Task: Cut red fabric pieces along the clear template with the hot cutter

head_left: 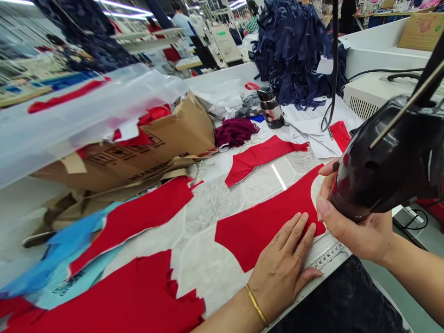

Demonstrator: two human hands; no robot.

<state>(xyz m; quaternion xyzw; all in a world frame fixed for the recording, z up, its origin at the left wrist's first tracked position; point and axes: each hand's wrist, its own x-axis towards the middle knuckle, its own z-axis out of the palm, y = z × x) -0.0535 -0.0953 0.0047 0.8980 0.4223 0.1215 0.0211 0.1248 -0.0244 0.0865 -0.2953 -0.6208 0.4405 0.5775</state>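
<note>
My left hand (pixel 286 266) lies palm down with fingers stretched, pressing a cut red fabric panel (pixel 256 226) onto the table. A gold bangle is on that wrist. My right hand (pixel 350 226) is curled around the lower end of a glossy black machine head (pixel 391 152), just over the panel's right end. The black body hides part of its fingers and palm. A measuring tape strip (pixel 328 255) runs along the table edge beside my left hand. Farther back lies another red panel (pixel 260 159).
More red pieces (pixel 138 222) and a red stack (pixel 114 296) lie left, near a cardboard box (pixel 156 143) with plastic film. Dark red strips (pixel 236 132), a black-and-silver container (pixel 271 108), papers (pixel 312 127) and a navy fabric pile (pixel 294 51) are behind. A cable (pixel 335 64) hangs down.
</note>
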